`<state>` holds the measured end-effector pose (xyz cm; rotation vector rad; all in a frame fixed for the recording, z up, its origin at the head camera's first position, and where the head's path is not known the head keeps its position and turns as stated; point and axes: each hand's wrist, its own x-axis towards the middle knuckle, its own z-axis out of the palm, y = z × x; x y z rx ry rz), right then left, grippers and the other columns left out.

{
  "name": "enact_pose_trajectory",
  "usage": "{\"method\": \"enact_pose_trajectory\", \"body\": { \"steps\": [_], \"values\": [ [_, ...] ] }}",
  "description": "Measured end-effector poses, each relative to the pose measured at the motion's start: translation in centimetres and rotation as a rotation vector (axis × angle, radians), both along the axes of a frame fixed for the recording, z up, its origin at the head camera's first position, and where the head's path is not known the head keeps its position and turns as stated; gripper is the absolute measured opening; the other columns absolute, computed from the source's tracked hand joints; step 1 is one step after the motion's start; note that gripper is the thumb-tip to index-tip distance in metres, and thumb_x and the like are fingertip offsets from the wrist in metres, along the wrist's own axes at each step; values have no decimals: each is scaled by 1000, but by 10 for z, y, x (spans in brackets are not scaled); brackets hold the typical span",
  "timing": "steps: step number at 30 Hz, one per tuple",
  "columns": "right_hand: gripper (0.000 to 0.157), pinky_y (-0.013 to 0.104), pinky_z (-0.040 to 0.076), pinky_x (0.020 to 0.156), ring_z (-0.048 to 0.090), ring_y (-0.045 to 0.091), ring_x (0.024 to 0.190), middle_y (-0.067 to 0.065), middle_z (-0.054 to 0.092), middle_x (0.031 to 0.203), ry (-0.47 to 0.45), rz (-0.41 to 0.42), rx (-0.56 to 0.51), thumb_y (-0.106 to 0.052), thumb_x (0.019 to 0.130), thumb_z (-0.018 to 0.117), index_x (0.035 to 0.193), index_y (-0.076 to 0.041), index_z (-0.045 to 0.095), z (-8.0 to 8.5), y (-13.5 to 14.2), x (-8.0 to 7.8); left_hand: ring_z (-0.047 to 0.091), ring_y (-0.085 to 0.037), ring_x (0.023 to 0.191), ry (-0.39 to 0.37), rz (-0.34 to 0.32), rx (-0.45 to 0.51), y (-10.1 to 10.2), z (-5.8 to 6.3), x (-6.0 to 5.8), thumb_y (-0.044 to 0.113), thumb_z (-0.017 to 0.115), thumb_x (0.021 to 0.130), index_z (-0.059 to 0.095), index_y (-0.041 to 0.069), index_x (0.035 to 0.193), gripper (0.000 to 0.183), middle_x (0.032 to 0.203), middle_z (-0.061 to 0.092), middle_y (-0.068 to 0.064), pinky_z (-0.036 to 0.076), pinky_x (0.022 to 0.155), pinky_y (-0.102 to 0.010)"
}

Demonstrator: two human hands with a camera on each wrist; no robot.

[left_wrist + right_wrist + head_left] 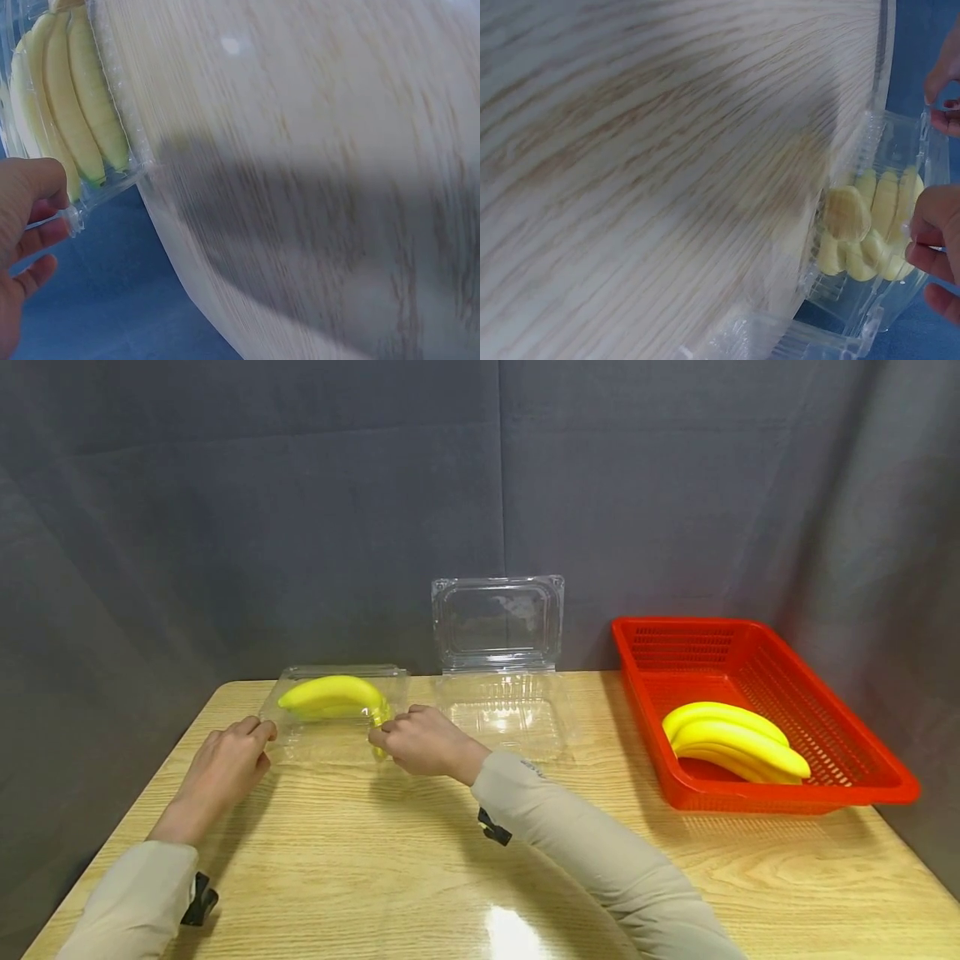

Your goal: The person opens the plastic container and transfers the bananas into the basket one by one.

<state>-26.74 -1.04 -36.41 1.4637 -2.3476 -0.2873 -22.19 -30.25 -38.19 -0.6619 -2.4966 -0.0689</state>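
A bunch of yellow bananas [330,693] lies inside a clear plastic clamshell container [326,745] at the table's far left. My left hand [227,766] is at the container's left edge; in the left wrist view its thumb and fingers pinch the clear rim beside the banana tips. At the right edge is my right hand [426,741], its thumb and fingertips pinching the plastic rim near the banana stem. Clear plastic covers the bananas [71,97] in the left wrist view. Whether the lid is fully latched cannot be told.
Right of my right hand stands a second clear clamshell container [498,718], its lid [498,618] raised upright. A red plastic basket [645,718] on the right holds another bunch of bananas [735,743]. Behind the wooden table [360,877] hangs a dark grey curtain [360,527].
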Motion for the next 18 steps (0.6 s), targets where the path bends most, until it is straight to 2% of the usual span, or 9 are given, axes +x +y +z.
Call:
{"method": "enact_pose_trajectory", "body": {
  "steps": [7, 11, 18],
  "values": [
    [18, 21, 46, 66, 64, 8, 81, -8, 71, 98, 95, 54, 13, -22, 99, 56, 111, -20, 69, -3, 2, -2, 50, -26, 57, -11, -9, -27, -1, 1, 0, -18, 73, 63, 58, -3, 86, 32, 73, 52, -11, 39, 45, -40],
    [16, 20, 43, 64, 62, 6, 77, -8, 71, 96, 134, 77, 26, -20, 99, 56, 110, -21, 68, -5, 3, -4, 52, -27, 59, -12, -16, -53, -2, 1, 0, -18, 74, 63, 57, -2, 86, 33, 74, 51, -10, 39, 46, -40],
    [14, 20, 43, 64, 62, 6, 74, -9, 71, 94, 198, 115, 48, -17, 99, 56, 105, -20, 68, -5, 3, -6, 56, -33, 65, 24, -69, -90, -4, 1, 1, -18, 76, 60, 55, -2, 88, 38, 76, 54, -14, 42, 48, -43]
  ]
}}
